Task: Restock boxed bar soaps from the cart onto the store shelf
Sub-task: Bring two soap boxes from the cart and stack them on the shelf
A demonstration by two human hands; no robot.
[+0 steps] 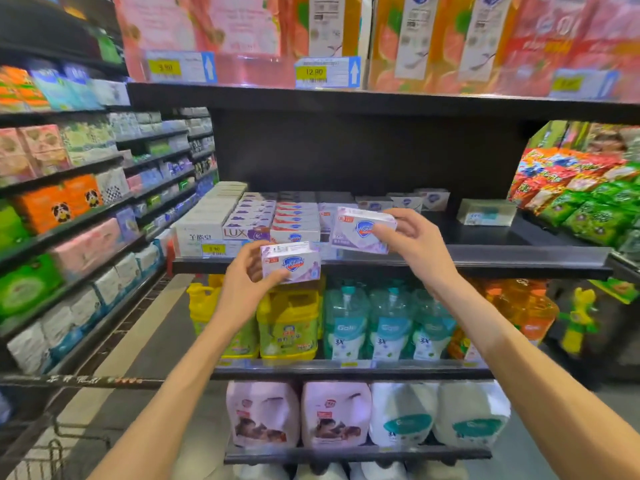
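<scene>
- Our left hand [247, 271] grips a lilac-white soap box [291, 262] with a blue shield logo, before the shelf [519, 258] edge.
- Our right hand [412, 240] pinches a matching box [363, 230] just above the shelf.
- Behind, soap rows [263, 216] fill the shelf's left.

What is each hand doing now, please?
Left hand: fingers hold a lavender soap box.
Right hand: fingers hold a second soap box.

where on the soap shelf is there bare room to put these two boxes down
Bare shelf lies right of the right hand, between the back-row boxes and the clear holder. The left end is crowded with soap stacks.
</scene>
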